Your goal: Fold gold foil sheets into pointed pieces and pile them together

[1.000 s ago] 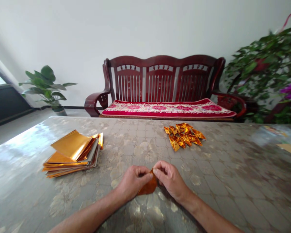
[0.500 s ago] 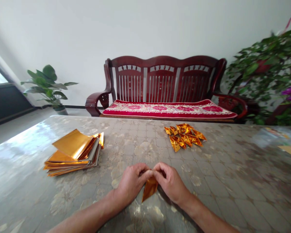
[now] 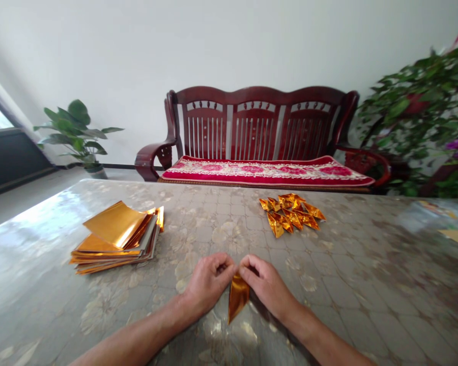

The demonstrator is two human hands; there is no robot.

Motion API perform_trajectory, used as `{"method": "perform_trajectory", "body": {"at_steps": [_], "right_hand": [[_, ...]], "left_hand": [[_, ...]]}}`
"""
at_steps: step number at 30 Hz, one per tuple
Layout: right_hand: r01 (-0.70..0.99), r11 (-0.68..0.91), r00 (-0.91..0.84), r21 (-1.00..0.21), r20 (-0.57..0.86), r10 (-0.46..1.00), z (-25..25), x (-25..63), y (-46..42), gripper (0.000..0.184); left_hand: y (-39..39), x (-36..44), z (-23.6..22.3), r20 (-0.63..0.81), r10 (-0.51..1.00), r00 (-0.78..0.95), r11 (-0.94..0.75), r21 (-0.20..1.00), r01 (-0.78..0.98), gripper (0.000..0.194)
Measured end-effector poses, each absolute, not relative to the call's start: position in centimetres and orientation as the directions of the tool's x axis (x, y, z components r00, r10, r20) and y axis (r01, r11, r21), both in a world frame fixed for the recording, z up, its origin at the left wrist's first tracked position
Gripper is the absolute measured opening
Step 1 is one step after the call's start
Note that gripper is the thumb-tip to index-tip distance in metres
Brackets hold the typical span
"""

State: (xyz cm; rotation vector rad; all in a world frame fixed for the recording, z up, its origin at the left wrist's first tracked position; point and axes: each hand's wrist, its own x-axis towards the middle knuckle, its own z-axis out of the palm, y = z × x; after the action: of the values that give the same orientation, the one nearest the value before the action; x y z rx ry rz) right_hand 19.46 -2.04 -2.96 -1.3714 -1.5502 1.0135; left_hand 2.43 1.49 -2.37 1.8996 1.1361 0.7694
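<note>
Foil now hangs straighter, tip down: shiny creased gold foil triangle [image 3: 238, 297] pinched at top, lower centre, betw. L hand [image 3: 208, 282] and R hand [image 3: 265, 284], both curled, gripping. Flat foil sheet stack [image 3: 114, 239] left, folded foil triangles [image 3: 290, 213] upper centre, on glossy patterned table cover [image 3: 198, 229].

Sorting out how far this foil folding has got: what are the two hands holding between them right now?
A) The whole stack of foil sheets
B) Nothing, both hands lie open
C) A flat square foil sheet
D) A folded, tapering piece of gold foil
D. The left hand and right hand pinch the top of the folded gold foil piece, whose narrow tip points toward the person.
</note>
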Motion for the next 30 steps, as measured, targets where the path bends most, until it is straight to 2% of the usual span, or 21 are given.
{"method": "perform_trajectory", "body": {"at_steps": [5,15,26,30], "right_hand": [[0.41,0.075,-0.075,-0.909,0.048,0.996,-2.7,19.21,-2.09,0.02],[0.421,0.125,-0.092,-0.898,0.095,0.991,-2.52,18.89,-2.63,0.016],[0.268,0.087,-0.151,-0.959,0.048,0.987,-2.98,19.35,-2.44,0.009],[0.259,0.078,-0.154,-0.963,0.039,0.987,-2.76,19.4,-2.55,0.014]], "left_hand": [[1.2,2.6,-2.59,0.137,0.911,0.39,-0.315,0.84,0.442,0.029],[0.94,2.68,-2.67,0.16,0.932,0.325,-0.287,0.873,0.394,0.026],[1.12,2.56,-3.02,0.169,0.939,0.301,-0.268,0.907,0.326,0.026],[1.36,2.55,-2.89,0.179,0.948,0.265,-0.262,0.909,0.325,0.028]]}}
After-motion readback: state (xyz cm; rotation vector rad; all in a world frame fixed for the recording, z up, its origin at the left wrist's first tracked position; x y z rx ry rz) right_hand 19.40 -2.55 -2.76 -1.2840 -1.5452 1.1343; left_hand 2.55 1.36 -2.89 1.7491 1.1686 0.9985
